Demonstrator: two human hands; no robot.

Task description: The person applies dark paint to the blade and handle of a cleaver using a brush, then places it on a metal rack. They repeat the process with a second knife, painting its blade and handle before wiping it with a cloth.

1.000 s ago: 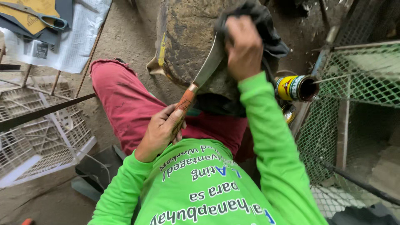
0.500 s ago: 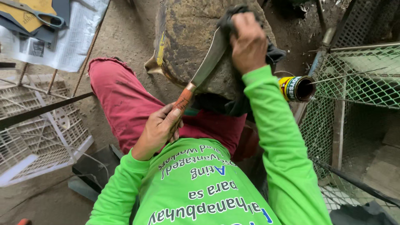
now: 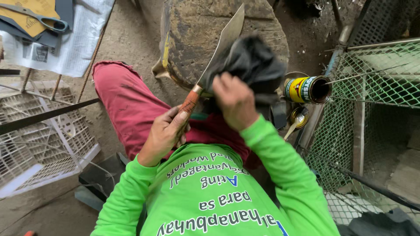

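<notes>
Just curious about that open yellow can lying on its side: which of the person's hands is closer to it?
Right. The right hand, pressing a dark cloth on the blade, is nearer the yellow can; the left hand grips the knife handle farther away.

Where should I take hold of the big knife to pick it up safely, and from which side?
Grip the knife by its reddish-brown handle, where the left hand holds it now. Come from the near, lower end: the broad blade tapers up and away over the stone block, and the right hand presses a dark cloth against it.
</notes>
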